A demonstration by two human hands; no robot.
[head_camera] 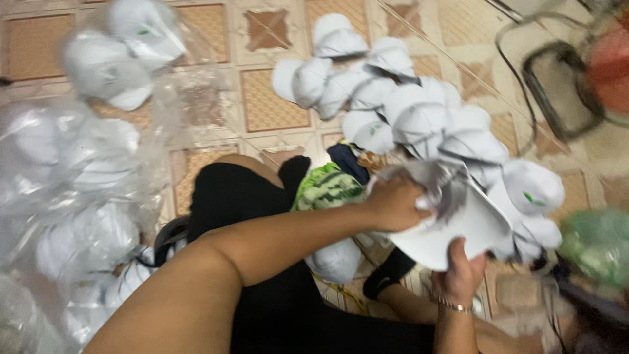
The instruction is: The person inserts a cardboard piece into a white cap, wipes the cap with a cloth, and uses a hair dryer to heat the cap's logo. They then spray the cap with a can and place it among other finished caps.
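My left hand (396, 203) reaches across my lap and presses into the crown of a white cap (458, 223), gripping crumpled paper or fabric inside it. My right hand (462, 269), with a thin bracelet on the wrist, holds the same cap from below by its brim. The cap sits over my knees, which are in black clothing. A heap of several white caps (406, 105) with small green marks lies on the tiled floor just beyond my hands. The picture is blurred by motion.
Clear plastic bags (72, 170) filled with more white caps stand at the left. A green patterned cloth (327, 187) lies by my knee. A dark metal frame and cable (557, 85) sit at the upper right. A green bag (599, 242) lies at the right edge.
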